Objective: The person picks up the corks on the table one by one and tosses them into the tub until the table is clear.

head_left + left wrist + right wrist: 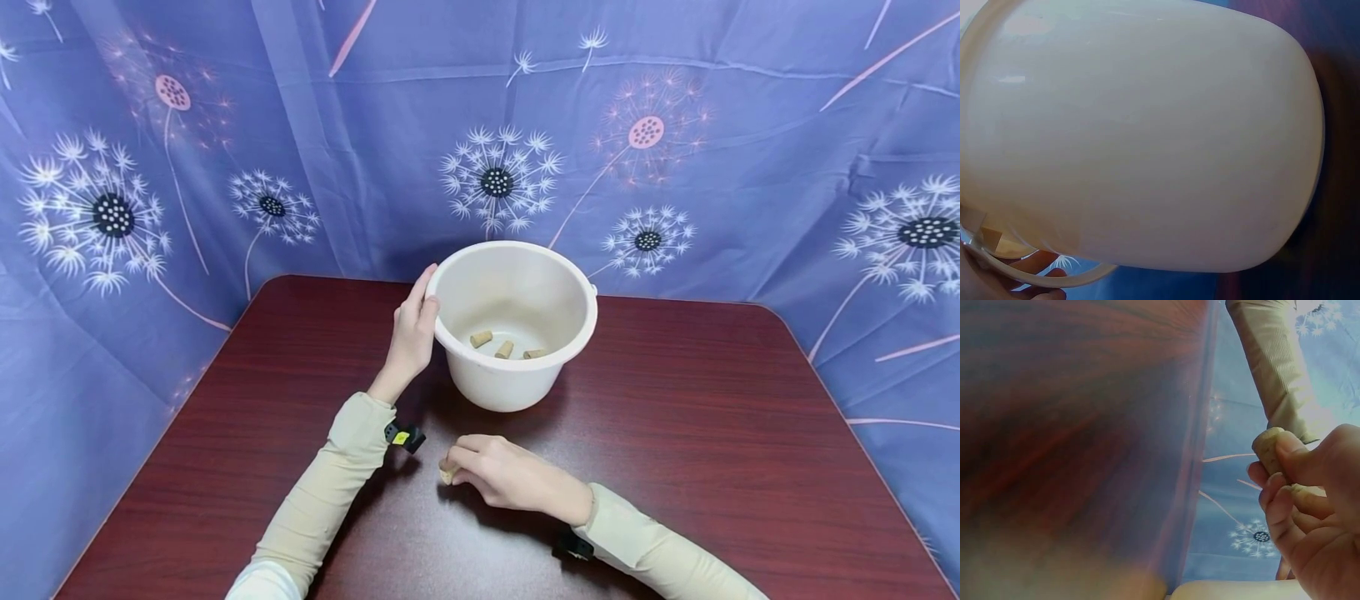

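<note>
A white plastic bucket [502, 387] stands near the back of the table, and three corks [504, 349] lie on its bottom. My left hand [415, 329] holds the bucket's left side at the rim; in the left wrist view the bucket's wall [1147, 137] fills most of the picture, with fingers [1035, 262] behind its curved handle [1079, 278]. In front of the bucket, low over the table, my right hand [510, 471] pinches another cork [1267, 450] between thumb and fingertips.
The dark red wooden table [712, 433] has rounded back corners. A blue cloth with dandelion prints [375, 125] hangs along its back and sides. Black wrist cameras [405, 437] sit on both sleeves.
</note>
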A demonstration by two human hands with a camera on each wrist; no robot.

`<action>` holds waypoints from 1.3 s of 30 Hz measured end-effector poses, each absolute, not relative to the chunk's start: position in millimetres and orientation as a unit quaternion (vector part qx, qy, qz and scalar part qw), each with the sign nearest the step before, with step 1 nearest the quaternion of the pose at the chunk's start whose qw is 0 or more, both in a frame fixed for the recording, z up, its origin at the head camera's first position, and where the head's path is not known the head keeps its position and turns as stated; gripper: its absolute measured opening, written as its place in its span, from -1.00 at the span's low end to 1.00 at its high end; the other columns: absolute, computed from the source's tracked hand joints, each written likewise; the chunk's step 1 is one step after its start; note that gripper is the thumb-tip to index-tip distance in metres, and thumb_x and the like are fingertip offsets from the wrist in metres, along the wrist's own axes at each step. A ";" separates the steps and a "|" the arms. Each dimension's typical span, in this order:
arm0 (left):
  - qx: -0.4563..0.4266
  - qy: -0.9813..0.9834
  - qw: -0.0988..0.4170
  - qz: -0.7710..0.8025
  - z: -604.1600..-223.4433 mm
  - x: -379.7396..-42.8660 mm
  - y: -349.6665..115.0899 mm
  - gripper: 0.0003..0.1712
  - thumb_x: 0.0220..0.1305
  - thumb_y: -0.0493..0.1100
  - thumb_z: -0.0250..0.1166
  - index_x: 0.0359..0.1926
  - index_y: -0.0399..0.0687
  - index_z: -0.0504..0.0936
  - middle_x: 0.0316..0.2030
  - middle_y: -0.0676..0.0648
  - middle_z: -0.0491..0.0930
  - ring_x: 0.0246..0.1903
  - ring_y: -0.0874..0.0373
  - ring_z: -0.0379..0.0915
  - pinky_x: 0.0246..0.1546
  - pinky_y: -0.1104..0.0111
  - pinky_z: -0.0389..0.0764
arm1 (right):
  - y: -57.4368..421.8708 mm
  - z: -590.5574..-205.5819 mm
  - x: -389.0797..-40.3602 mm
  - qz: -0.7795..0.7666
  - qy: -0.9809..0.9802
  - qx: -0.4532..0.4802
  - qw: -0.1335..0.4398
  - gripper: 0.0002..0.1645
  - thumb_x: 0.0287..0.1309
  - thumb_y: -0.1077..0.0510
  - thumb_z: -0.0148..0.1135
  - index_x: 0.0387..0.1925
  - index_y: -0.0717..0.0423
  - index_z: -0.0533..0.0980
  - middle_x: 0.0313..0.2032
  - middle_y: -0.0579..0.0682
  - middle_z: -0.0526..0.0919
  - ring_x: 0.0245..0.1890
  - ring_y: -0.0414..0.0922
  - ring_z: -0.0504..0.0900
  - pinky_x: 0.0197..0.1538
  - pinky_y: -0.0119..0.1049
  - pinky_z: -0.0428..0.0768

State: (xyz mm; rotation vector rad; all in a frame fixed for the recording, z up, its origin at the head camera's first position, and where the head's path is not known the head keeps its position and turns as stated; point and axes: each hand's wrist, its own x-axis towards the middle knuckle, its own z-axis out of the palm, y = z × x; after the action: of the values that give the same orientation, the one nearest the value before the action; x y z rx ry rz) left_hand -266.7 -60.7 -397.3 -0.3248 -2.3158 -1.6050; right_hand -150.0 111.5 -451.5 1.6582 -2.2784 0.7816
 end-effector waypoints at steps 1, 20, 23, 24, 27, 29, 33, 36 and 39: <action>-0.113 -0.807 0.151 -0.560 -397.6 -266.9 -60.8 -0.37 0.34 -0.12 -0.15 0.44 0.03 0.25 0.34 -0.14 0.37 0.19 -0.03 0.42 0.20 0.06 0.44 | 111.4 -451.2 -149.7 0.266 -0.774 0.565 0.110 -0.88 0.14 0.31 0.27 -0.27 0.09 0.54 -0.33 -0.16 0.60 -0.26 -0.34 0.62 -0.06 -0.69 0.48; -0.117 -0.808 0.153 -0.557 -398.0 -266.9 -60.7 -0.37 0.35 -0.12 -0.15 0.44 0.01 0.25 0.36 -0.14 0.35 0.22 -0.03 0.40 0.20 0.05 0.44 | 113.9 -446.8 -147.7 0.268 -0.776 0.561 0.107 -0.86 0.13 0.30 0.27 -0.25 0.10 0.55 -0.32 -0.16 0.59 -0.28 -0.34 0.62 -0.08 -0.68 0.49; -0.117 -0.809 0.154 -0.555 -398.0 -267.4 -60.5 -0.37 0.35 -0.12 -0.15 0.44 -0.01 0.26 0.36 -0.13 0.35 0.23 -0.02 0.39 0.21 0.06 0.43 | 114.2 -447.0 -147.7 0.265 -0.776 0.561 0.109 -0.86 0.13 0.30 0.28 -0.25 0.09 0.55 -0.32 -0.16 0.60 -0.28 -0.34 0.61 -0.08 -0.68 0.49; -0.118 -0.809 0.154 -0.555 -397.7 -267.5 -60.6 -0.37 0.35 -0.12 -0.15 0.44 -0.01 0.25 0.36 -0.13 0.34 0.23 -0.02 0.39 0.21 0.06 0.43 | 114.2 -447.2 -147.9 0.264 -0.776 0.562 0.111 -0.86 0.13 0.30 0.28 -0.25 0.09 0.55 -0.33 -0.16 0.60 -0.29 -0.34 0.61 -0.09 -0.68 0.49; -0.120 -0.809 0.153 -0.555 -397.3 -267.8 -60.8 -0.37 0.35 -0.11 -0.15 0.44 -0.02 0.25 0.35 -0.14 0.35 0.21 -0.03 0.40 0.20 0.05 0.44 | 114.1 -447.9 -148.9 0.262 -0.774 0.564 0.118 -0.87 0.13 0.30 0.27 -0.25 0.10 0.55 -0.34 -0.15 0.60 -0.30 -0.34 0.61 -0.10 -0.68 0.50; -0.119 -0.809 0.151 -0.556 -397.2 -267.8 -60.9 -0.37 0.35 -0.11 -0.15 0.44 0.01 0.25 0.35 -0.14 0.36 0.21 -0.03 0.41 0.20 0.06 0.44 | 114.2 -448.5 -149.6 0.261 -0.772 0.567 0.121 -0.87 0.13 0.30 0.27 -0.25 0.10 0.55 -0.34 -0.15 0.60 -0.30 -0.35 0.61 -0.10 -0.68 0.50; -0.117 -0.809 0.153 -0.556 -397.8 -267.9 -60.8 -0.37 0.34 -0.11 -0.15 0.44 0.01 0.25 0.34 -0.15 0.36 0.20 -0.03 0.42 0.20 0.06 0.44 | 114.7 -449.4 -150.0 0.263 -0.771 0.569 0.114 -0.86 0.13 0.31 0.27 -0.24 0.11 0.54 -0.33 -0.14 0.59 -0.29 -0.35 0.61 -0.10 -0.68 0.50; -0.117 -0.808 0.152 -0.557 -397.7 -267.7 -60.8 -0.37 0.34 -0.11 -0.15 0.44 0.02 0.25 0.35 -0.15 0.36 0.20 -0.03 0.42 0.20 0.06 0.44 | 114.8 -448.9 -149.7 0.265 -0.771 0.569 0.108 -0.87 0.14 0.30 0.26 -0.24 0.11 0.54 -0.33 -0.14 0.59 -0.29 -0.35 0.61 -0.09 -0.67 0.50; -0.117 -0.808 0.151 -0.557 -397.2 -267.4 -60.7 -0.37 0.34 -0.11 -0.15 0.44 0.02 0.25 0.35 -0.14 0.36 0.20 -0.03 0.41 0.20 0.06 0.44 | 114.7 -447.8 -149.3 0.261 -0.770 0.570 0.115 -0.87 0.14 0.30 0.26 -0.24 0.11 0.54 -0.33 -0.14 0.59 -0.29 -0.34 0.61 -0.10 -0.67 0.50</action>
State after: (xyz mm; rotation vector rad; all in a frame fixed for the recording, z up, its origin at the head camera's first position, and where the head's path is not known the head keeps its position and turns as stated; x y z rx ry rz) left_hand -267.4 -60.7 -397.2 -0.3372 -2.3213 -1.5981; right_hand -149.3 114.7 -447.8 1.6709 -2.2575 0.7650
